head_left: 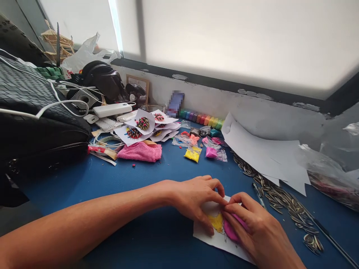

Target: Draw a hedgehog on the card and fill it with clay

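Note:
A white sheet of paper [203, 233] with a drawn outline lies on the blue table in front of me. Yellow clay [216, 223] fills part of the drawing, and a lump of pink-purple clay [230, 228] sits beside it. My left hand [193, 196] holds the paper down, its thumb on the near left side and its index fingertip at the clay's upper edge. Bent over the pink clay, my right hand [252, 226] presses it with closed fingers and hides part of it. The fingertips of both hands meet above the clay.
Sunflower seeds [288, 203] and a pen [258, 194] lie to the right, near white sheets [263, 151]. Behind are yellow clay [193, 154] in a bag, a pink cloth [140, 151] and seed-studded clay models [143, 123] on paper. A black bag [42, 123] stands left.

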Available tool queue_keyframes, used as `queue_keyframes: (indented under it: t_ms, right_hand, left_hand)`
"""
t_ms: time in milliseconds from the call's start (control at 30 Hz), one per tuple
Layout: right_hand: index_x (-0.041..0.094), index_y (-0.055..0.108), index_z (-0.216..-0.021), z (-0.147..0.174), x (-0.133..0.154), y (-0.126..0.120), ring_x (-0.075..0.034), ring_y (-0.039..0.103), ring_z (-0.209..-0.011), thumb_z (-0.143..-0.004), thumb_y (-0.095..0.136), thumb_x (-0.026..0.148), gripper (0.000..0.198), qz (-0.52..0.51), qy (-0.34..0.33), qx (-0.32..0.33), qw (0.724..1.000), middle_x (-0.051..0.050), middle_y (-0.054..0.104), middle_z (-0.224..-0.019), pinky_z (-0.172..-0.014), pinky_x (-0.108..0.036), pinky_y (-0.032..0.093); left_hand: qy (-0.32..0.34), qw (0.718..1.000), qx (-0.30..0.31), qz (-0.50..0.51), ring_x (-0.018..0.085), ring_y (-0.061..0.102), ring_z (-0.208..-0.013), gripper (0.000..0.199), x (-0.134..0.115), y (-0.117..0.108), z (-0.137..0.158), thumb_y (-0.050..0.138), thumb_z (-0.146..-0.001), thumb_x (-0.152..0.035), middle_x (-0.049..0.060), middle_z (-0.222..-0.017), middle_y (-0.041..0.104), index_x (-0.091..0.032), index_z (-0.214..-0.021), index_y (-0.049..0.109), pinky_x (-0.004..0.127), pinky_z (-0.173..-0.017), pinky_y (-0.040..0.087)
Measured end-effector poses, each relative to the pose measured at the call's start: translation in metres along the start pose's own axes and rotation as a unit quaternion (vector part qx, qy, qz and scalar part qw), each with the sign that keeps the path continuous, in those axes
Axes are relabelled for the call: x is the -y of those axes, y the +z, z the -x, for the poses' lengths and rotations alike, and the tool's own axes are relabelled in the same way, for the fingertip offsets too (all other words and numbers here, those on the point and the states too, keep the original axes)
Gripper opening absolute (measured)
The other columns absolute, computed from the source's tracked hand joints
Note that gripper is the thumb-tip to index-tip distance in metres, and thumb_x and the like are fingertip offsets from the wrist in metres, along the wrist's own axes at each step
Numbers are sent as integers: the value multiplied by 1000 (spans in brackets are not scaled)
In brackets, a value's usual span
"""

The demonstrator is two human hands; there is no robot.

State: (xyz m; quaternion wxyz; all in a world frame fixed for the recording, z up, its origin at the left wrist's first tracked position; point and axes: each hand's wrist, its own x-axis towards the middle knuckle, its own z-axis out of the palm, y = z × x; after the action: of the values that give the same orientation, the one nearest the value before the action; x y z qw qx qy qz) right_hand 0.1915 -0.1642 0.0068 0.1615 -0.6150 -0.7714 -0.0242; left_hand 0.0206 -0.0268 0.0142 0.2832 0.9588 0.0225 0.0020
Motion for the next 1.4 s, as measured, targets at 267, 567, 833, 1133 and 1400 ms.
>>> queue_keyframes:
  t_ms: [267, 567, 833, 1133, 1400]
  right_hand:
    - [27, 67, -87, 1, -1, -8, -10, 64, -66, -95, 45, 32, 24, -7, -12, 17, 1000, -3, 63, -92, -55, -19, 50]
    - [27, 65, -100, 3, -7, -10, -11, 66, -74, -93, 46, 26, 20, 9, -42, 47, 998, -5, 62, -97, -60, -19, 52]
    - [28, 65, -100, 3, -9, -9, -12, 64, -73, -91, 46, 22, 22, 49, -73, 52, 995, -6, 60, -100, -58, -21, 51]
    - [27, 62, -115, 11, -14, -13, -12, 64, -79, -94, 44, 23, 28, 36, -66, 49, 996, -7, 59, -106, -66, -20, 52]
    - [27, 62, -118, 13, -16, -13, -13, 63, -79, -93, 47, 24, 29, 75, -103, 65, 990, -9, 58, -109, -65, -22, 53]
  left_hand:
    - [3, 1000, 2, 5, 24, 43, -114, 63, 1, 0, -1, 75, -72, -40, 7, -132, 45, -22, -129, 56, 35, -103, 35]
    - [6, 1000, 8, 7, 24, 42, -115, 61, 1, -3, 0, 75, -72, -40, 7, -132, 44, -20, -127, 57, 35, -104, 34]
    - [7, 1000, 6, 16, 24, 43, -115, 59, 2, -2, 0, 74, -72, -40, 7, -132, 44, -21, -126, 57, 36, -103, 35]
    - [10, 1000, -2, 11, 24, 44, -114, 63, 4, 0, 0, 74, -72, -43, 7, -131, 45, -20, -128, 57, 35, -104, 35]
    - [24, 1000, -2, 14, 23, 44, -113, 64, 5, -1, 0, 74, -73, -44, 7, -128, 46, -20, -130, 58, 33, -104, 34]
